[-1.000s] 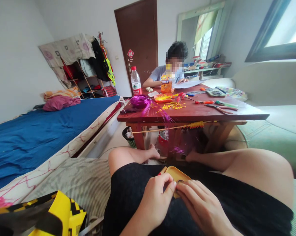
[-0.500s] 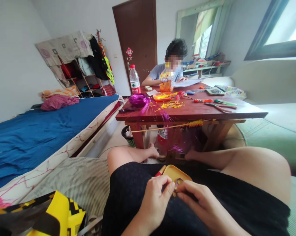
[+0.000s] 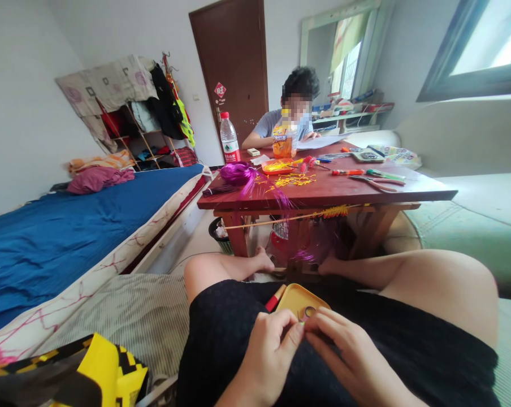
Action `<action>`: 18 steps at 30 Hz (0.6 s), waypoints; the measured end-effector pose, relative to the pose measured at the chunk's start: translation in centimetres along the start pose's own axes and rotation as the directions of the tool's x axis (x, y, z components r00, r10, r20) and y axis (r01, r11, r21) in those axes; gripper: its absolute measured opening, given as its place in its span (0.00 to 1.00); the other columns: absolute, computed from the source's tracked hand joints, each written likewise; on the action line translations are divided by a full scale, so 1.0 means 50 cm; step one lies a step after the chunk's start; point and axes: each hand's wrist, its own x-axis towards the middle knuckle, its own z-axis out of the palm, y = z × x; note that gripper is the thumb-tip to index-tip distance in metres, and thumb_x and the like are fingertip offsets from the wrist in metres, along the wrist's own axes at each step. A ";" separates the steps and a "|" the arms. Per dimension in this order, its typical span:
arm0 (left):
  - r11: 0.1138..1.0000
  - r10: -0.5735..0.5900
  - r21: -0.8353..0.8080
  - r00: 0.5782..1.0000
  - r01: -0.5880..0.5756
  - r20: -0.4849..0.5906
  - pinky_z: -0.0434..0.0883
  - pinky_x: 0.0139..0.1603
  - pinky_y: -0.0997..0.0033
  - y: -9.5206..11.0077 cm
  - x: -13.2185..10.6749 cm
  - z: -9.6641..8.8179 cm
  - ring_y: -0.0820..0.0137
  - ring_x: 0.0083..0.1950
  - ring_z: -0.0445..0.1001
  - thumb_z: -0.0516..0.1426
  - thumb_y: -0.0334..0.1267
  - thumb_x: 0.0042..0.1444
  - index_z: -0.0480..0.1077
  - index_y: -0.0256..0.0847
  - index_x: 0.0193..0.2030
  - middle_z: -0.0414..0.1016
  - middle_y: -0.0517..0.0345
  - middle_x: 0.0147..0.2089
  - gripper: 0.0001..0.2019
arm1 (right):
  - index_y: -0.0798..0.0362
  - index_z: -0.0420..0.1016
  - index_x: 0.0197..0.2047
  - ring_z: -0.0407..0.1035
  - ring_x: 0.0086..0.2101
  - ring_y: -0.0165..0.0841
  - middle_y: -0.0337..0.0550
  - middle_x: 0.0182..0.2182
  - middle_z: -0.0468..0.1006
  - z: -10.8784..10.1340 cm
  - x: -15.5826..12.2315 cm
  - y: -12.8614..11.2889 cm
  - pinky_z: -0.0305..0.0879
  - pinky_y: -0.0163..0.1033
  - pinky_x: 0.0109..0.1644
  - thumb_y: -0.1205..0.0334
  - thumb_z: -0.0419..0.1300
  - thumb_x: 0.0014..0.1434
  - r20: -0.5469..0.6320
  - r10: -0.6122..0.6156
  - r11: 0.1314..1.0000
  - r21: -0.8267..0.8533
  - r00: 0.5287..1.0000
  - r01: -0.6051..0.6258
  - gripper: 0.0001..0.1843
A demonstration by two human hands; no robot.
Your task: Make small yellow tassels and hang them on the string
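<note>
Both hands sit low in the lap, over black shorts. The left hand (image 3: 266, 353) is curled, thumb and forefinger pinched on a tiny piece (image 3: 301, 324). The right hand (image 3: 353, 356) meets it from the other side, its fingertips closed on the same piece. Most of the piece is hidden between the fingers, so what it is cannot be told.

It looks very light and small enough to slip or drop into the cloth. A fingertip pinch at its ends seems the only hold, with little force needed.

Just beyond the fingertips a yellow tray (image 3: 290, 298) rests on the lap, with a small ring (image 3: 310, 311) lying in it. The tray looks like thin, stiff, smooth plastic, light enough to tip if nudged, and its rim is the place to take it. A red pen-like thing (image 3: 276, 298) lies against its left edge. At the lower left is a yellow bag (image 3: 107, 373).

Past the knees stands a low red table (image 3: 366, 195), with a thin stick (image 3: 289, 217) running under its front edge and a bin (image 3: 221, 234) beside its leg. On top lie purple strands (image 3: 238, 172), yellow bits (image 3: 295, 181), an orange dish (image 3: 278, 167), scissors (image 3: 372, 182), a water bottle (image 3: 229, 138) and a juice bottle (image 3: 283, 138).

Another person (image 3: 295, 107) sits at the far side. A blue bed (image 3: 69, 226) runs along the left, with a clothes rack (image 3: 141, 118) and a door (image 3: 234, 68) behind.
</note>
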 end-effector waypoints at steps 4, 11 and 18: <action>0.997 0.070 -0.033 0.995 -0.073 -0.071 0.59 0.32 0.75 -0.005 -0.005 0.012 0.72 0.30 0.64 0.47 0.41 0.59 0.64 0.39 0.26 0.67 0.60 0.26 0.14 | 0.53 0.67 0.29 0.68 0.28 0.32 0.41 0.26 0.71 0.003 -0.005 0.000 0.64 0.34 0.31 0.66 0.48 0.59 -0.011 -0.014 1.000 -0.011 1.000 0.014 0.10; 0.985 0.167 -0.003 0.966 -0.171 -0.199 0.59 0.32 0.74 -0.028 -0.007 0.043 0.72 0.29 0.63 0.45 0.39 0.60 0.62 0.38 0.26 0.64 0.59 0.25 0.13 | 0.53 0.68 0.30 0.68 0.27 0.31 0.41 0.26 0.72 0.010 -0.003 0.007 0.65 0.34 0.31 0.65 0.50 0.59 -0.089 0.033 0.998 -0.044 0.995 -0.037 0.08; 0.970 0.011 -0.241 0.997 -0.029 -0.076 0.57 0.28 0.77 -0.026 0.005 0.030 0.75 0.26 0.58 0.46 0.46 0.60 0.62 0.38 0.27 0.59 0.64 0.24 0.16 | 0.52 0.69 0.32 0.71 0.28 0.32 0.43 0.28 0.75 -0.002 -0.002 0.013 0.66 0.34 0.32 0.68 0.49 0.58 -0.083 -0.033 0.999 -0.025 0.996 0.031 0.09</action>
